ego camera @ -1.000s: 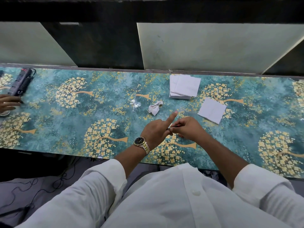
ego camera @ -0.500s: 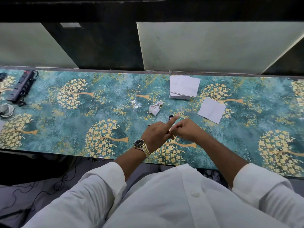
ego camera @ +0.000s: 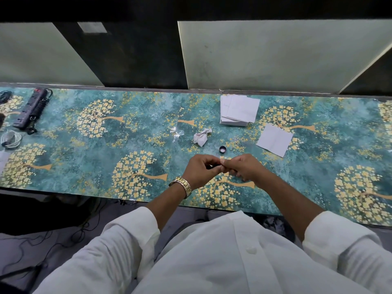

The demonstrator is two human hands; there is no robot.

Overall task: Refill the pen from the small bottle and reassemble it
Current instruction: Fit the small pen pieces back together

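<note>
My left hand (ego camera: 201,169) and my right hand (ego camera: 244,167) meet fingertip to fingertip just above the table's near half. Both have curled fingers closed on a small dark part, probably the pen, which is almost wholly hidden by the fingers. A small dark round cap (ego camera: 222,149) with a pale inside lies on the table just beyond my hands. The small bottle is not visible; it may be hidden inside my right hand.
A crumpled white tissue (ego camera: 201,137) lies beyond the cap. A stack of white paper squares (ego camera: 238,110) sits at the back, with a single sheet (ego camera: 274,140) to the right. A black power strip (ego camera: 29,109) and a coiled white cable (ego camera: 10,139) are at the far left.
My left index finger, which pointed forward, has curled in to meet my right fingers. The dark cap now shows on the table beyond my hands. The view has shifted slightly.
</note>
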